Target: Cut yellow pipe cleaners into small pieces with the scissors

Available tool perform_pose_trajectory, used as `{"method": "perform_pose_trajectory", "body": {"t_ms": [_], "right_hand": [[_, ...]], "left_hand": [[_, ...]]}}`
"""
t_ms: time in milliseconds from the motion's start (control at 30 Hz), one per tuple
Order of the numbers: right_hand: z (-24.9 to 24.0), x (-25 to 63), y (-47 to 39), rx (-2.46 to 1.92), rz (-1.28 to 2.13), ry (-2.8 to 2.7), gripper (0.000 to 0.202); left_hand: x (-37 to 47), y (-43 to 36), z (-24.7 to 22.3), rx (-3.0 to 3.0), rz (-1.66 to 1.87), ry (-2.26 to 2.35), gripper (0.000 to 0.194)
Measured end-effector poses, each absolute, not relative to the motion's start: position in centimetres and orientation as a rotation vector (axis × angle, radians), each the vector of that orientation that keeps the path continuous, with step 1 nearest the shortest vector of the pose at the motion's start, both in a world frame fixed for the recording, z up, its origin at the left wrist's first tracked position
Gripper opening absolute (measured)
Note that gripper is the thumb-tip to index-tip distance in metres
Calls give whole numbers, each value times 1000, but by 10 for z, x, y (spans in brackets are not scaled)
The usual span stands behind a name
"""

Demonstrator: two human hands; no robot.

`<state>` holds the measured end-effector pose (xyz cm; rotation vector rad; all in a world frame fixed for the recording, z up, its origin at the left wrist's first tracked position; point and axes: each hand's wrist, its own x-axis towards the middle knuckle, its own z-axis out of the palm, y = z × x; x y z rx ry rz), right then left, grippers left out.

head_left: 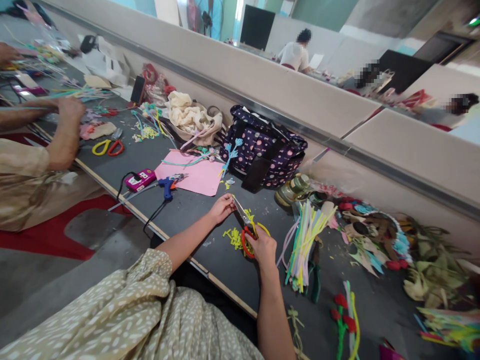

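My right hand (264,247) grips scissors (245,216) with red and yellow handles, their blades pointing up and left. My left hand (222,208) is pinched at the blade tips. What it holds is too small to make out, though a yellowish speck shows there. Beneath the scissors, short yellow-green cut pieces (234,239) lie in a loose heap on the dark table (195,225). Right of my right hand lies a bundle of fuzzy pipe cleaners (305,245) in yellow, green, white and lilac.
A pink sheet (198,177) lies near a blue glue gun (166,188) and a magenta box (139,180). A dark patterned bag (262,145) stands behind, beside glass jars (296,189). Red pipe-cleaner flowers (342,312) lie at right. Another person's arm (65,132) rests at left.
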<state>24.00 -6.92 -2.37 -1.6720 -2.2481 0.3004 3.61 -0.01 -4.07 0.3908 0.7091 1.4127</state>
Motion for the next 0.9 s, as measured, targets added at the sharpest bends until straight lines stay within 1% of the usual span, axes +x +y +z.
{"method": "perform_pose_trajectory", "body": {"t_ms": [367,633,900], "right_hand": [[-25,239,-69,-1701,311,-2228,30],[-25,241,-67,-1821,220,-2149,36],[-25,241,-66,-1868,177,-2171,34]], "left_hand": [[35,-1,-41,417,1400,620,26],[34,0,-43,395,1399,603,27],[34,0,-40,367,1428,645,27]]}}
